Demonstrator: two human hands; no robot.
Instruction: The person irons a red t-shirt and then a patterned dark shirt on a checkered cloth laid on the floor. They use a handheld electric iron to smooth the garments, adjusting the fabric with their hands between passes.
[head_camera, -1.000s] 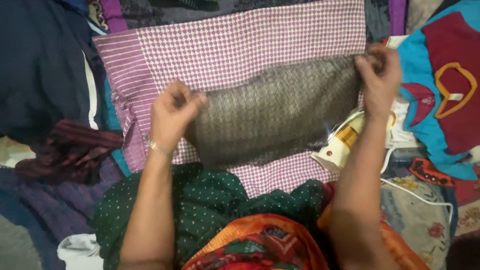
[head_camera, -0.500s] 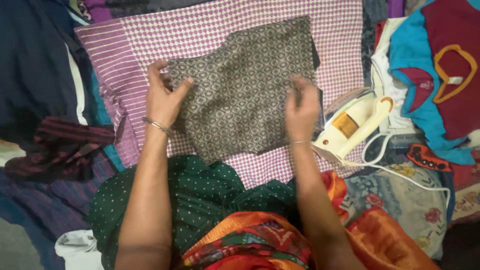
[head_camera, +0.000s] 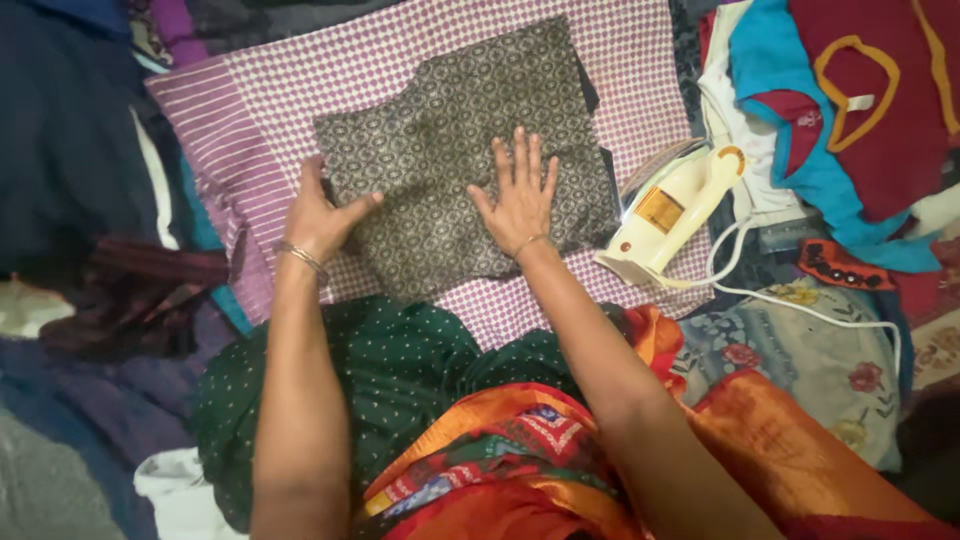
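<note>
A dark patterned piece of cloth (head_camera: 440, 130) lies flat on a purple-and-white checked cloth (head_camera: 380, 60). My left hand (head_camera: 320, 215) pinches the patterned cloth's left edge between thumb and fingers. My right hand (head_camera: 520, 190) lies flat on its middle right, palm down with fingers spread. Thin bangles sit on both wrists.
A cream electric iron (head_camera: 665, 215) rests on its side just right of the patterned cloth, its white cord (head_camera: 800, 310) trailing right. A blue and maroon garment (head_camera: 850, 90) lies at the upper right. Dark clothes (head_camera: 70, 130) are heaped at the left. Green dotted fabric (head_camera: 400, 370) covers my lap.
The patterned cloth, held up by both hands a second ago, now lies spread on the checked cloth. My right hand moved left onto it and flattened; my left stays at its left edge.
</note>
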